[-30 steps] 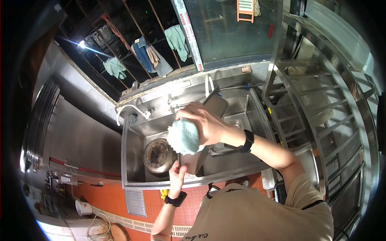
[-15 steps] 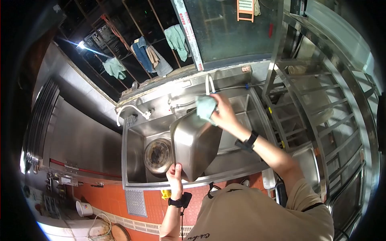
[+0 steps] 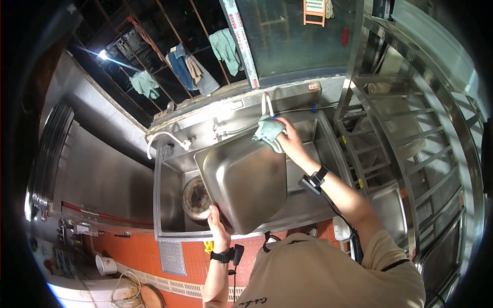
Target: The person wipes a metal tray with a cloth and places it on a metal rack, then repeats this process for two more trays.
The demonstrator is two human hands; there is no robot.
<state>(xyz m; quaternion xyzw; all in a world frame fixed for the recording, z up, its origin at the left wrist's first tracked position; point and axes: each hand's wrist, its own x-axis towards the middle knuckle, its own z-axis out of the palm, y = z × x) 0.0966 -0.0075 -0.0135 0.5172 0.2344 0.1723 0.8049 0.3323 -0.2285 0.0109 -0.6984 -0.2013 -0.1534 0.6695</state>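
Note:
A deep rectangular steel pan is tilted over the double sink, its outer bottom and side showing. My left hand grips the pan's rim at its lower left, thumb on top. In my right hand is a pale green cloth, bunched against the pan's upper right corner. A round metal vessel with a dark stained middle stands in the left basin, partly hidden by the pan.
White faucets rise behind the sink. Steel racks stand at the right. Cloths hang on the window bars. A white bucket is on the red floor, lower left.
The pan has turned so more of its outer bottom faces me, and its left edge has moved left over the round vessel. My right hand has shifted slightly with the cloth.

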